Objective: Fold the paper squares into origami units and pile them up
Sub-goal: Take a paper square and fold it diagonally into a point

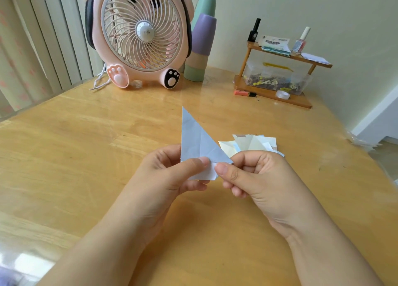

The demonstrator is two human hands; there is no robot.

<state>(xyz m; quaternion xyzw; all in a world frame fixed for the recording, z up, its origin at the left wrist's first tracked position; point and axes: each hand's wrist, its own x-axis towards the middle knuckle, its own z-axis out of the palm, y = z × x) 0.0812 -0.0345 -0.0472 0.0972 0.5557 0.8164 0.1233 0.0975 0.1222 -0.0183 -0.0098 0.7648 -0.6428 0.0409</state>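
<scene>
1. Pinching the blue paper unit [197, 143] at its lower edge: left hand [170, 173] and right hand [256, 178], thumbs nearly meeting, above the table [86, 145].
2. Paper probably light, creasable, tears easily; best held near folds.
3. Finished pile [252, 144] just behind the right hand.

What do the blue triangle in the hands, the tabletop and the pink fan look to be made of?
The blue triangle looks like thin matte paper: sharp creases and a white underside at the folded flap. The tabletop seems to be light wood with visible grain under a glossy coat or clear cover, since it mirrors window light. The pink fan looks like smooth moulded plastic, with thin pale grille ribs.
</scene>
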